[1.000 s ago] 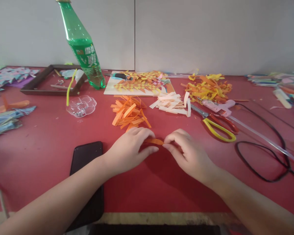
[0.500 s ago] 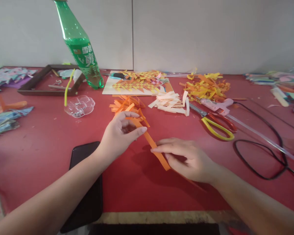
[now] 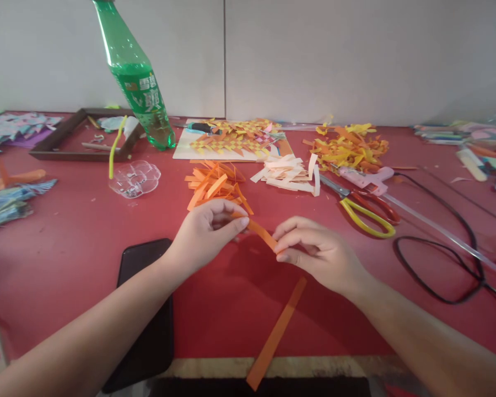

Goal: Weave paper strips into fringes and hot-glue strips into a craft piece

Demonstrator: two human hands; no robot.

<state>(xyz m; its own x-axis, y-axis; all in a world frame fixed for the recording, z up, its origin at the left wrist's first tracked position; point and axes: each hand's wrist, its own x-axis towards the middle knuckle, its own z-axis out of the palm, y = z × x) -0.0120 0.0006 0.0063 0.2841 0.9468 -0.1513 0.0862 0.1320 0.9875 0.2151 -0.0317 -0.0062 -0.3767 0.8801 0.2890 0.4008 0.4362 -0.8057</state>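
Observation:
An orange paper strip [image 3: 261, 234] is stretched between my two hands above the red table. My left hand [image 3: 209, 226] pinches its upper end between thumb and fingers. Thumb and fingertips of my right hand [image 3: 314, 248] close on its lower end. Below the right hand, a long orange length of paper [image 3: 276, 333] slants down past the table's front edge. Whether it joins the held strip is hidden behind the hand. Just beyond my left hand lies a pile of orange strips [image 3: 215, 184], with a pile of pale cream strips [image 3: 287, 171] to its right.
Scissors [image 3: 366, 212] and a pink glue gun [image 3: 367, 179] with a cord lie right. A black phone [image 3: 144, 309] is under my left forearm. A green bottle [image 3: 143, 94], a dark frame [image 3: 78, 157], a clear dish [image 3: 136, 179] and woven yellow-orange paper [image 3: 231, 146] sit farther back.
My right hand has moved slightly up and now grips the strip's lower end. The long orange length, earlier trailing right beneath that hand, now slants down toward the front edge.

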